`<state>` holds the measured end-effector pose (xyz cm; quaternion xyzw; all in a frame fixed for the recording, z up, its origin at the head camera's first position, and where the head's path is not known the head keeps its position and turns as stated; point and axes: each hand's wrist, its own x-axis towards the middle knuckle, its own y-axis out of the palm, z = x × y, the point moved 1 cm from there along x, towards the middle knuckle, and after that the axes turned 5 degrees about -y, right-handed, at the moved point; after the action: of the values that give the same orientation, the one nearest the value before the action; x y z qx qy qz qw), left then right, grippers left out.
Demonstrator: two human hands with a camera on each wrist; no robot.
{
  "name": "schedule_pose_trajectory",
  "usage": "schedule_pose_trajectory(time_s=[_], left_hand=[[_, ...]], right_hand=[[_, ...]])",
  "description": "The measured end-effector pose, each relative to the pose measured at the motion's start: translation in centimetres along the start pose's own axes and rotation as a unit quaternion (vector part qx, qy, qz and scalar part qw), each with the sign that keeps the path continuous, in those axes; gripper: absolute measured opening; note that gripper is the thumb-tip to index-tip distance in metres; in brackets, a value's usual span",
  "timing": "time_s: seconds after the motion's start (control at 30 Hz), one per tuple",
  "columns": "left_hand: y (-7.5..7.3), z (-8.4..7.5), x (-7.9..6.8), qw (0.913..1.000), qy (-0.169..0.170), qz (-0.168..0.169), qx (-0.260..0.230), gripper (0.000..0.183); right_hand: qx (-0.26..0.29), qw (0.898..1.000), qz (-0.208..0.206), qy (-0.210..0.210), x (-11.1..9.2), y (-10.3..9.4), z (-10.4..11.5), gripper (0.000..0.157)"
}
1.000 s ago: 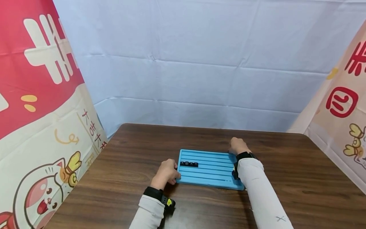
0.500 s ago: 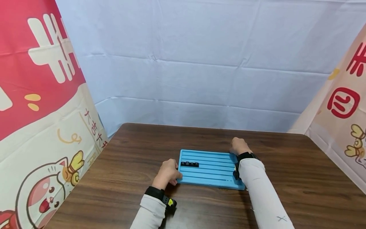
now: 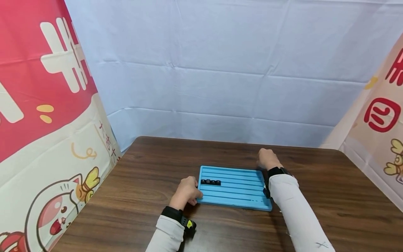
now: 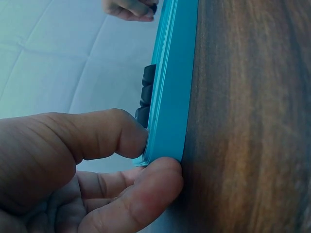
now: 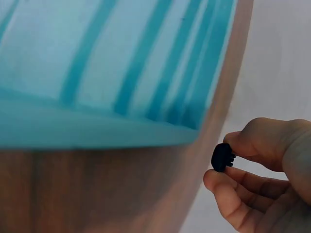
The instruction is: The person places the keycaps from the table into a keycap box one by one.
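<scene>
A blue ribbed tray (image 3: 234,201) lies flat on the table in the head view. Its near left corner is pinched by my left hand (image 3: 187,190), thumb on the rim and a finger against the outer side wall, as the left wrist view shows. Several black keycap-like pieces (image 3: 211,182) sit in a row in one groove at the tray's left end. Just off the tray's far right corner, my right hand (image 3: 269,159) pinches one small black keycap-like piece (image 5: 222,157) between thumb and finger. Short prongs show on one side of that piece.
The brown wooden table (image 3: 157,157) extends around the tray on all sides. A pale cloth (image 3: 220,87) hangs behind the table's far edge, with printed cloths (image 3: 72,168) at the sides. A black wrist camera (image 3: 189,225) is strapped to the left wrist.
My right hand has shifted slightly to the right, away from the tray's far right corner. The left hand stays on the near left corner. The head view has turned slightly left.
</scene>
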<state>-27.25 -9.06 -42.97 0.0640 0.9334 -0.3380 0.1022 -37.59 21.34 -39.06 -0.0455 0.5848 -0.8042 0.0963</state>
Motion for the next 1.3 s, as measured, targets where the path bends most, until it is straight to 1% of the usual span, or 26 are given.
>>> schedule_pose_trajectory(time_s=[0.1,0.17,0.43,0.57,0.6,0.63,0.73,0.8,0.9,1.0,1.07,1.23,1.3], left_hand=[[-0.1,0.0,0.0,1.0,-0.004,-0.001,0.001,0.026],[-0.1,0.1,0.0,1.0,-0.005,-0.001,0.001,0.026],[-0.3,0.1,-0.3,1.0,0.0,-0.002,0.0,0.027],[-0.3,0.1,-0.4,1.0,-0.001,0.002,-0.002,0.027],[-0.3,0.2,-0.4,1.0,-0.002,0.001,-0.002,0.027],[-0.3,0.2,-0.3,1.0,-0.002,0.0,-0.002,0.027],[-0.2,0.2,-0.3,1.0,-0.001,-0.002,-0.003,0.027],[-0.2,0.2,-0.3,1.0,0.0,0.0,-0.004,0.027],[0.2,0.2,-0.2,1.0,-0.003,0.006,-0.004,0.027],[0.5,0.3,-0.1,1.0,-0.008,0.005,-0.003,0.027],[0.6,0.2,-0.1,1.0,-0.008,0.003,-0.003,0.028],[0.7,-0.1,0.1,1.0,-0.005,0.001,-0.001,0.028],[0.7,-0.2,0.2,1.0,-0.008,0.001,0.0,0.028]], right_hand=[[-0.014,1.0,0.001,-0.008,0.2,-0.5,0.4,0.021],[-0.02,1.0,-0.001,-0.011,0.2,-0.8,0.6,0.026],[-0.025,1.0,0.005,-0.017,0.3,-0.7,1.5,0.024],[-0.026,0.999,0.007,-0.022,0.2,-0.4,1.8,0.028],[-0.025,0.999,0.006,-0.028,0.2,-0.4,1.9,0.029],[-0.023,0.999,0.003,-0.035,0.1,-0.3,2.0,0.027],[-0.015,0.998,0.0,-0.055,-0.1,-0.3,2.2,0.011],[-0.005,0.997,-0.006,-0.071,-0.4,-0.2,2.3,0.005],[0.009,0.995,-0.014,-0.1,-1.0,0.2,2.2,0.005],[0.018,0.99,-0.027,-0.135,-1.5,0.5,2.3,0.014],[0.025,0.986,-0.038,-0.158,-1.7,0.7,2.4,0.016],[0.047,0.976,-0.077,-0.2,-2.2,1.1,2.8,0.008],[0.059,0.972,-0.089,-0.209,-2.4,1.4,2.9,0.007]])
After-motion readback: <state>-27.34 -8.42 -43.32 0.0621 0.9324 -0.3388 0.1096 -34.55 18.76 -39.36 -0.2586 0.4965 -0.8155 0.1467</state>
